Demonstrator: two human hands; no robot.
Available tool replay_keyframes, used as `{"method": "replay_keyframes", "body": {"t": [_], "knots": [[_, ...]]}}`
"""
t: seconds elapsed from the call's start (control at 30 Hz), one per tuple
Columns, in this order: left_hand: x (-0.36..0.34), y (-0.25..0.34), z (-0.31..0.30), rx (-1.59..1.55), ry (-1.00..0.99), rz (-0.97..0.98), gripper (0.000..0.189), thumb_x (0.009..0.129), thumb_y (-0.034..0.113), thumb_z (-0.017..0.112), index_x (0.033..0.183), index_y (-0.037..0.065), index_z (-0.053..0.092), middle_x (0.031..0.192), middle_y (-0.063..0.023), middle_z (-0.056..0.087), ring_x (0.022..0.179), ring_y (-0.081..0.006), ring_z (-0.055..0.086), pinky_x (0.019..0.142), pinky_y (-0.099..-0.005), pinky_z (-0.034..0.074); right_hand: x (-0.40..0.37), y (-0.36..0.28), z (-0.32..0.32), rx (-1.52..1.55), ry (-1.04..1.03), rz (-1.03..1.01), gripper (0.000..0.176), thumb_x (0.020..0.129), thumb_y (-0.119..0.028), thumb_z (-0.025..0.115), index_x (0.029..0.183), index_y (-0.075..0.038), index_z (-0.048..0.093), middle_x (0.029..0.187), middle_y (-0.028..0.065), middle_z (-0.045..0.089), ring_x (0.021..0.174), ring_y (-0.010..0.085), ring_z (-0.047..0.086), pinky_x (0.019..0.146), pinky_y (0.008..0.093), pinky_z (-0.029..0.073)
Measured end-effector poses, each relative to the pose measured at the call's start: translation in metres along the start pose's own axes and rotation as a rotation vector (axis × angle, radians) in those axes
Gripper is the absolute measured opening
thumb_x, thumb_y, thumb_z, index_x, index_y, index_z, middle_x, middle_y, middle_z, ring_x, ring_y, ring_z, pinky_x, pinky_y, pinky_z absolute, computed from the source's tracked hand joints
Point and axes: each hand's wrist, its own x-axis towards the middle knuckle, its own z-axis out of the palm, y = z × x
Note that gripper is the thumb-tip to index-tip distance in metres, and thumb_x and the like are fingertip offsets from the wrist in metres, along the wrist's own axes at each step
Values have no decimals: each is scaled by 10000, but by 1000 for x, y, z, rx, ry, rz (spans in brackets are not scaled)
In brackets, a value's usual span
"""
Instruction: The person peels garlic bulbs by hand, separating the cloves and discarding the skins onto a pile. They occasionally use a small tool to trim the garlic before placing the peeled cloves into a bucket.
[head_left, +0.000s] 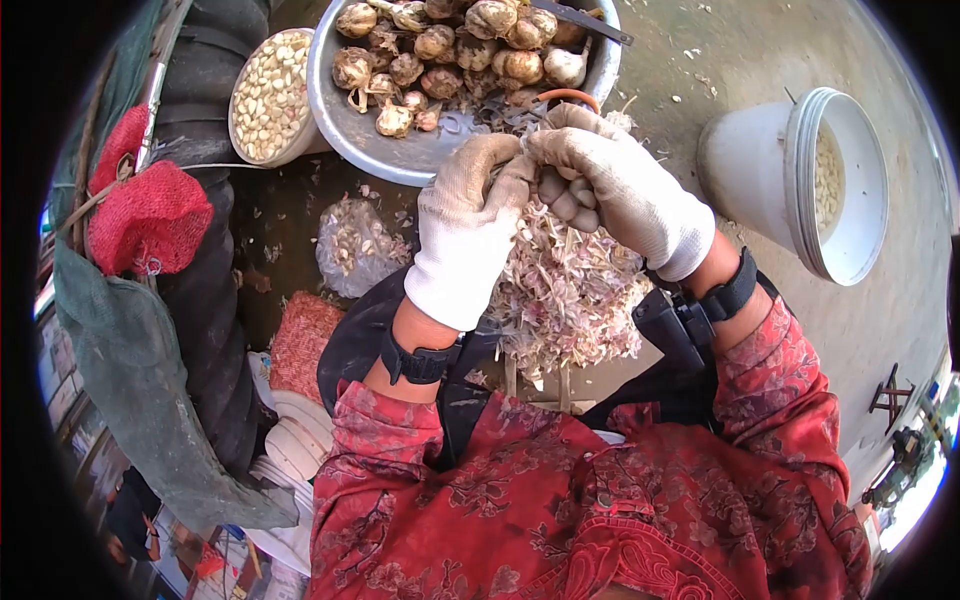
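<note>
My left hand (472, 205) and my right hand (625, 185), both in white gloves with soiled fingers, meet at the near rim of a metal basin (400, 155). Their fingertips are pinched together; whatever is between them is too hidden to name. Whole garlic bulbs (435, 43) fill much of the basin. An orange curved handle (568, 97) shows just beyond my right hand. A dark flat blade (580, 20) lies across the basin's far right rim. Beneath my hands is a heap of garlic skins (575, 290).
A tub of peeled cloves (272, 95) stands left of the basin. At the right a white bucket (755, 170) lies tilted with cloves inside. A plastic bag (355, 245), red mesh (150, 220) and a pinkish-red sack (300, 345) are on the left.
</note>
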Motion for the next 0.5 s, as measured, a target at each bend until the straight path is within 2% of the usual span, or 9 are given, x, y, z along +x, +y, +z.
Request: {"method": "replay_keyframes", "body": {"t": [0.07,0.1,0.2,0.23,0.33,0.37,0.4,0.47,0.5], "knots": [[0,-3,-1,-22,87,-43,149,870,91,597,1003,24,601,888,-115,644,803,-232,638,734,-324,501,8,17,-9,404,-152,-67,224,930,-294,497,895,-80,551,733,58,612,531,83,525,446,196,410],[3,-2,-3,-67,106,-21,138,887,95,577,1001,20,600,879,-101,645,787,-190,625,732,-308,497,7,15,-9,527,-150,-26,217,939,-269,484,930,-66,561,787,82,627,595,118,580,495,224,464],[5,4,-9,-235,174,-173,133,902,92,552,1002,17,597,869,-79,641,772,-140,595,713,-281,488,6,9,-6,726,-103,31,222,947,-248,481,943,-43,568,844,95,630,700,162,628,578,274,523],[6,10,-13,-282,165,-241,131,910,77,523,1000,13,593,859,-52,629,758,-101,559,692,-255,476,9,12,-11,791,-176,14,246,952,-247,498,997,-16,573,898,118,637,818,221,658,685,330,562],[7,10,-22,-240,203,-270,131,904,57,498,988,18,590,841,-40,621,726,-100,551,667,-249,472,12,10,-14,927,-208,-9,299,962,-282,497,1054,-5,562,938,145,649,855,257,667,727,353,573],[8,1,-25,-331,134,-265,153,904,50,465,982,3,587,807,-42,614,677,-100,545,621,-247,461,15,12,-18,945,-246,-35,398,971,-344,475,1138,12,539,1004,186,646,916,300,658,780,387,571],[8,1,-29,-332,132,-262,153,904,50,465,982,3,587,807,-42,614,677,-100,545,621,-247,461,14,10,-18,945,-244,-39,398,971,-344,475,1138,12,539,1004,186,646,916,300,658,780,387,571],[5,4,-35,-528,-59,-414,175,906,74,454,969,-19,589,762,-51,606,639,-100,550,569,-242,442,13,4,-15,1070,-259,-19,445,983,-357,437,1185,31,520,1084,215,621,989,327,632,829,433,552],[6,9,-39,-329,-141,-381,218,926,134,474,965,-35,607,723,-62,607,625,-94,560,538,-235,428,14,4,-15,1071,-258,-21,445,983,-357,437,1185,31,520,1084,215,621,989,327,632,829,433,552]]}}
